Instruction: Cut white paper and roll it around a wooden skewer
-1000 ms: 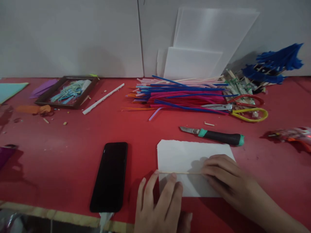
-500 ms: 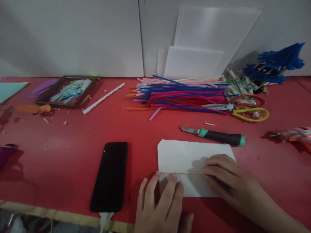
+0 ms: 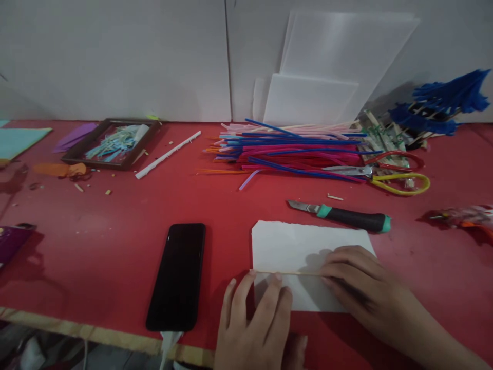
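Note:
A sheet of white paper (image 3: 311, 241) lies on the red table, and a thin wooden stick (image 3: 296, 273) runs level across it. My left hand (image 3: 256, 321) is open, fingers spread, its fingertips resting along the left part of the stick. At the other end, my right hand (image 3: 358, 280) is closed in a pinch on the stick; that end is hidden under its fingers. Just behind the paper lies a utility knife (image 3: 346, 216) with a black and green handle, blade out to the left.
Left of my hands lies a black phone (image 3: 177, 277) with a cable. Further back are a bundle of colored pipe cleaners (image 3: 292, 149), scissors (image 3: 400, 180) on its right end, a white stick (image 3: 169, 154) and a brown frame (image 3: 103, 163). White sheets (image 3: 342, 49) lean on the wall.
The whole view has shifted slightly, so things sit a little further right. Both hands keep their places on the stick and paper.

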`<action>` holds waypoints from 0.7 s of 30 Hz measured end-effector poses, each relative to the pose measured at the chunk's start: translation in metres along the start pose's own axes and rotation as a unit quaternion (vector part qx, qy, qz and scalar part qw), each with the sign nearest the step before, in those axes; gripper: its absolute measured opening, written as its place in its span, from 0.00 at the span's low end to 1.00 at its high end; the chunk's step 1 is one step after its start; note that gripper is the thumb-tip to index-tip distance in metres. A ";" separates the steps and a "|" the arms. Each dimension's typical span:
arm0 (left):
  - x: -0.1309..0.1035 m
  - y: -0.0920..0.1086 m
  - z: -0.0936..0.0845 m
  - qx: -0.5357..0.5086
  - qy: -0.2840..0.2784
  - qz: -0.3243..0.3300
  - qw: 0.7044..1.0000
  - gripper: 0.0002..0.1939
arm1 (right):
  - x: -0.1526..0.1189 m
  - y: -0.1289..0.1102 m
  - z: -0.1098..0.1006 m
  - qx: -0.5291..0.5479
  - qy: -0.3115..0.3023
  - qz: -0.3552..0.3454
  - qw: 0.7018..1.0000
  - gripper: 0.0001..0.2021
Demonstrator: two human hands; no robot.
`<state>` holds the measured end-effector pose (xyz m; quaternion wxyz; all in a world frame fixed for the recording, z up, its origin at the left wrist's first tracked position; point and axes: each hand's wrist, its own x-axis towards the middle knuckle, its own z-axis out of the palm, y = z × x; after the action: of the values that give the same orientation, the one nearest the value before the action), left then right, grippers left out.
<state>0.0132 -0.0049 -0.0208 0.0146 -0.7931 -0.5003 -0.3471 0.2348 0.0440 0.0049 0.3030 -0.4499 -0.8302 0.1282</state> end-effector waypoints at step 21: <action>-0.002 -0.003 0.000 -0.011 0.001 0.008 1.000 0.20 | 0.031 0.028 -0.025 -0.154 0.083 -0.007 0.985 0.05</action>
<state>0.0104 -0.0050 -0.0223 0.0096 -0.7967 -0.4902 -0.3533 0.2563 0.0834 0.0235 0.2987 -0.4946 -0.8152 -0.0414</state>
